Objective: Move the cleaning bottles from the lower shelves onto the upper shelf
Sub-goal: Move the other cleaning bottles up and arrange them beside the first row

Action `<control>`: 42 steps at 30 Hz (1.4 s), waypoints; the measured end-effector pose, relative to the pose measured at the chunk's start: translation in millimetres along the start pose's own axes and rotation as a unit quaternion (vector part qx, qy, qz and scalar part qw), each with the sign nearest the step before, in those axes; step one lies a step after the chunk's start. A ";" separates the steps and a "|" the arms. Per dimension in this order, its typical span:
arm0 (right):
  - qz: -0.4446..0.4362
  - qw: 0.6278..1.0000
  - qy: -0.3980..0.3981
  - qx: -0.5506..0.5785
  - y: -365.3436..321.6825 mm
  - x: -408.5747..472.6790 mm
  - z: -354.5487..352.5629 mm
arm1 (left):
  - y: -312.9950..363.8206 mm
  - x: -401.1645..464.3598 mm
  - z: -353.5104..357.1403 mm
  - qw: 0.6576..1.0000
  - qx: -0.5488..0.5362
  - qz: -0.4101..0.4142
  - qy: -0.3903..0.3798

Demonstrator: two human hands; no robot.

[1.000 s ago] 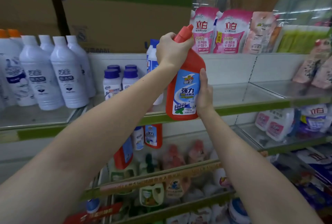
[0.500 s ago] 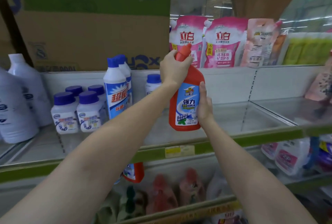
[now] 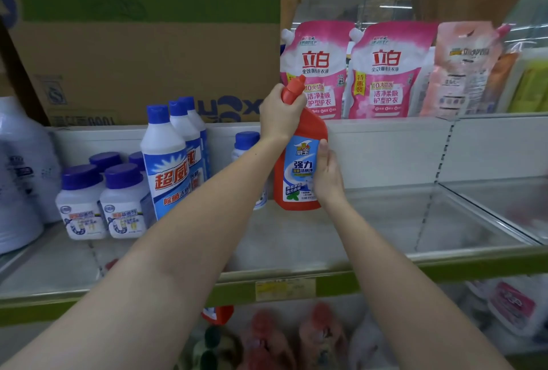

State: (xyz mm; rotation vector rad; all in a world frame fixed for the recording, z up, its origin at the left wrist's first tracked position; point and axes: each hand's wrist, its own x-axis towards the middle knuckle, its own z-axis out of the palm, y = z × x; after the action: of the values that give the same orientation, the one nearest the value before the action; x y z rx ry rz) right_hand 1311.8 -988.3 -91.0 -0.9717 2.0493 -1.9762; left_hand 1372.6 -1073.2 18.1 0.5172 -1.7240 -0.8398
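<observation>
Head view, red bottle (image 3: 298,168) held upright over the upper shelf (image 3: 296,251), left hand (image 3: 280,113) wrapped around its neck below the cap, right hand (image 3: 327,175) curled against its labelled side, blue-capped white bottles (image 3: 166,159) standing to the left, pink pouches (image 3: 355,70) on the shelf above

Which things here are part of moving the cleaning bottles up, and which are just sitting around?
Part of the job:
red bottle, left hand round its neck, right hand on its side
upper shelf

Just there:
tall blue-capped bottles
small white jars
pink pouches
cardboard box
</observation>
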 end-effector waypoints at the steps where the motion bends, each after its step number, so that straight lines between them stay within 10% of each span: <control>1: -0.004 1.000 0.012 -0.013 3.0 1.6 1.9 | -2.0 1.9 1.6 1.000 0.004 0.001 0.002; 16: -0.035 0.991 0.075 -0.109 23.7 8.6 7.8 | -8.2 8.4 8.6 0.999 0.026 -0.020 -0.006; 27: 0.022 0.985 0.061 -0.159 11.0 -16.7 -5.2 | 21.4 -14.8 -22.2 0.943 0.308 -0.042 -0.117; 42: -0.002 0.979 0.014 -0.205 -42.0 -127.5 13.0 | 28.7 -110.9 -133.8 0.932 0.273 -0.042 -0.235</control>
State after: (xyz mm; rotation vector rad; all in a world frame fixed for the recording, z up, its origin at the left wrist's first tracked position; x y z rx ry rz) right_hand 1433.1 -929.5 -95.8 -1.0160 2.5316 -1.6054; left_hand 1535.7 -1013.4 -10.8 0.8113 -2.4162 -0.5567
